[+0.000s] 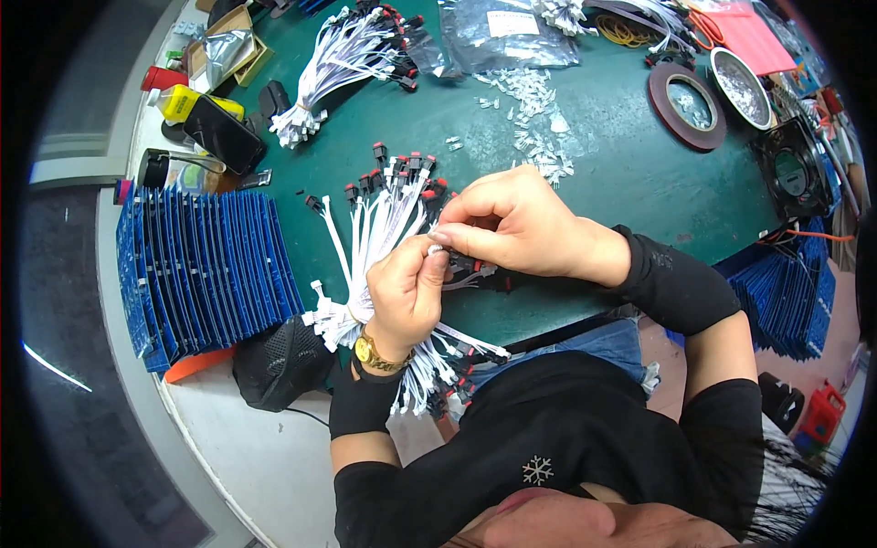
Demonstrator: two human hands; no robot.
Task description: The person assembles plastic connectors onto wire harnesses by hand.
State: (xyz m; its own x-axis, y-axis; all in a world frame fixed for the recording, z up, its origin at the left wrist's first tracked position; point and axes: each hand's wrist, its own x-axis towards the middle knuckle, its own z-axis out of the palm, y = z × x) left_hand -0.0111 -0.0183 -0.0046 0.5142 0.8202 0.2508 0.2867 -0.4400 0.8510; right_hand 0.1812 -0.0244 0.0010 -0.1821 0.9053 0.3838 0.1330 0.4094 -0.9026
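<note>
Pinches a small white piece between meeting fingertips of left hand and right hand, over the worktop. Might slip if squeezed off-centre, or snag on white cables just beside. Too covered to read direction or long axis — unlike the cables, lying lengthwise toward far black-and-red plugs.

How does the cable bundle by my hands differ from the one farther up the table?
The left hand covers part of the near bundle; no hand touches the far bundle. The near bundle's connectors mostly fan toward the picture's top; the far bundle's lie toward its upper right. Both have white cables with black-and-red connectors.
</note>
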